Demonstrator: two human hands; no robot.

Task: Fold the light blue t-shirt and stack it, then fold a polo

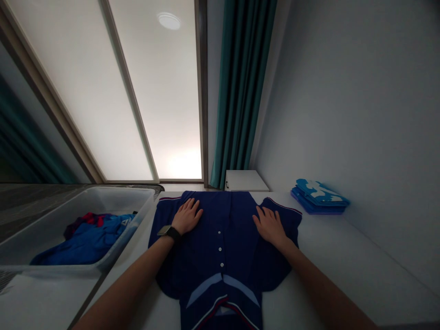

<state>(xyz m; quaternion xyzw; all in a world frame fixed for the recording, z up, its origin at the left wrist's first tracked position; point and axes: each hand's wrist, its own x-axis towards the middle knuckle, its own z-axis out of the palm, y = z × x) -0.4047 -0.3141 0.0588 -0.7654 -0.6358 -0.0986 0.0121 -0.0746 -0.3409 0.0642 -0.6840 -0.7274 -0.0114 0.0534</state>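
Note:
A navy blue polo shirt (237,229) lies spread on the white table, front side up, with its collar toward me and several white buttons down the middle. My left hand (186,216) rests flat on the shirt's left part, fingers stretched out; a black watch is on that wrist. On the shirt's right part, close to the sleeve, lies my right hand (270,223) with its fingers apart. Neither hand grips the cloth. Part of the right sleeve is covered by my forearm.
A translucent plastic bin (144,201) at left holds blue clothing (89,243) and a red-and-dark garment. Folded clothes (319,197) are stacked at the right, near the wall. Beyond the white table (319,266) stand a small white cabinet (245,179) and a teal curtain (244,91).

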